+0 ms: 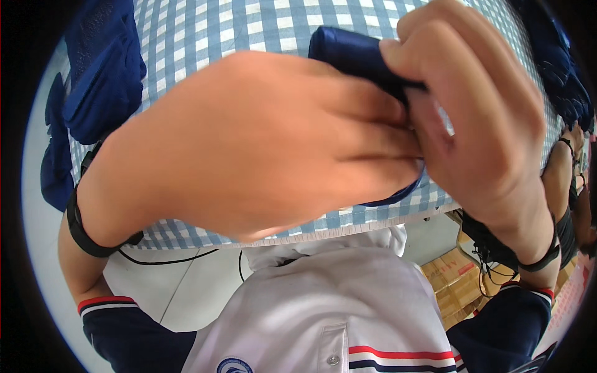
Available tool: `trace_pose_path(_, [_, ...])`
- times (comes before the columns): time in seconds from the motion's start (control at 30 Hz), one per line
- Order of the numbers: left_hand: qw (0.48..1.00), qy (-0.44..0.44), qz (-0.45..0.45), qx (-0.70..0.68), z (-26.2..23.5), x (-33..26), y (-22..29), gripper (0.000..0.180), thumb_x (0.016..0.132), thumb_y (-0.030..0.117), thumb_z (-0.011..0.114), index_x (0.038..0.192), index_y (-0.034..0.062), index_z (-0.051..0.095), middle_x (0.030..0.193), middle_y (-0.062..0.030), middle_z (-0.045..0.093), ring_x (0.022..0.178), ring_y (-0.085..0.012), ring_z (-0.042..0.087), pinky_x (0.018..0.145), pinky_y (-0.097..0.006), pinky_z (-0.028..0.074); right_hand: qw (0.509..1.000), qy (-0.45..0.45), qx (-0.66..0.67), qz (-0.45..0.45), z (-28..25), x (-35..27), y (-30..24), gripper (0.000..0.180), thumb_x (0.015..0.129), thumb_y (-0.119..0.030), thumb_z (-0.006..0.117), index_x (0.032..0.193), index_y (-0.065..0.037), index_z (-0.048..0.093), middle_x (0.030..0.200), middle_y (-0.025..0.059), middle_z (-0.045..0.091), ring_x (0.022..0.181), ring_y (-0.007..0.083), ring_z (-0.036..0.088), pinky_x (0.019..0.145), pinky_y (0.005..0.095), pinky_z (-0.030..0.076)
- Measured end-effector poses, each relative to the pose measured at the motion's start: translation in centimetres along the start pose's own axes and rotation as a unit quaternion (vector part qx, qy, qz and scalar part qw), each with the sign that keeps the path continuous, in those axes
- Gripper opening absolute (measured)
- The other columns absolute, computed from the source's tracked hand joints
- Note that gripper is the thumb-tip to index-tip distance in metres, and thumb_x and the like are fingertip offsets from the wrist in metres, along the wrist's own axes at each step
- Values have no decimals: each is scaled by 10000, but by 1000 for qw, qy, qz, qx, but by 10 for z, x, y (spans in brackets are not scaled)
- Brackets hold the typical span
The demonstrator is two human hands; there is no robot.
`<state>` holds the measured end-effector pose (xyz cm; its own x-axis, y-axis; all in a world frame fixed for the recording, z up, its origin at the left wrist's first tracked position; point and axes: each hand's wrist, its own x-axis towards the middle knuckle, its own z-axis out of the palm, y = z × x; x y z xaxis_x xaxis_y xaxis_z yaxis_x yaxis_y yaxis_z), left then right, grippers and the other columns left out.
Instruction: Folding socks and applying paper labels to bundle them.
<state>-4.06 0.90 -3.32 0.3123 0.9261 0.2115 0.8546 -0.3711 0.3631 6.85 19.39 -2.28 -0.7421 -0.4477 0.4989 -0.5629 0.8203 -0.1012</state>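
Observation:
My left hand (pixel 273 137) spans the middle of the view, back side up. Its fingers are pressed together over a folded piece of navy cloth (pixel 348 51) and hide most of it. At the upper right, my right hand (pixel 472 93) is closed, its thumb and curled fingers pinching the same cloth. A smooth, rounded fold sticks out beyond the fingers, and a dark blue edge shows below my left fingertips. Both hands meet just above the checked tablecloth (pixel 249 28). The exact kind of cloth item is hidden by my hands.
Navy cloth pieces (pixel 106 87) are piled at the table's left side, and more navy cloth (pixel 559 62) lies at the far right. Another person's arm (pixel 559 165) is beyond my right wrist. Below the table edge are a cardboard box (pixel 451 280) and black cables (pixel 168 262).

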Motion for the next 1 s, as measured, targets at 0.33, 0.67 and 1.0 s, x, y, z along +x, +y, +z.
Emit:
trace_pose_path(0.33, [970,235,-56,-20,9,3,-9,366,777,-5,768,1131,-38,680,1121,-188,686,1027,-314,684,861,-366,568,995,28,-89,19,-3,-23,-25,357,518,-27,719,838,118,655,904,184,630,774,311,639,616,339,538])
trace_pose_path(0.67, [858,503,87,59,75,27,-45,177,797,56,775,963,-3,751,883,-114,697,749,-259,668,642,-309,556,998,66,-10,-20,-6,-38,-7,239,619,60,812,841,74,724,878,117,648,782,245,654,619,321,532])
trace_pose_path(1.0, [967,236,-20,91,13,6,7,396,636,-101,789,1025,-70,720,1060,-166,679,946,-324,683,834,-383,586,814,-231,370,384,-44,3,17,183,903,70,667,1084,47,666,1012,56,686,979,109,637,905,269,522])
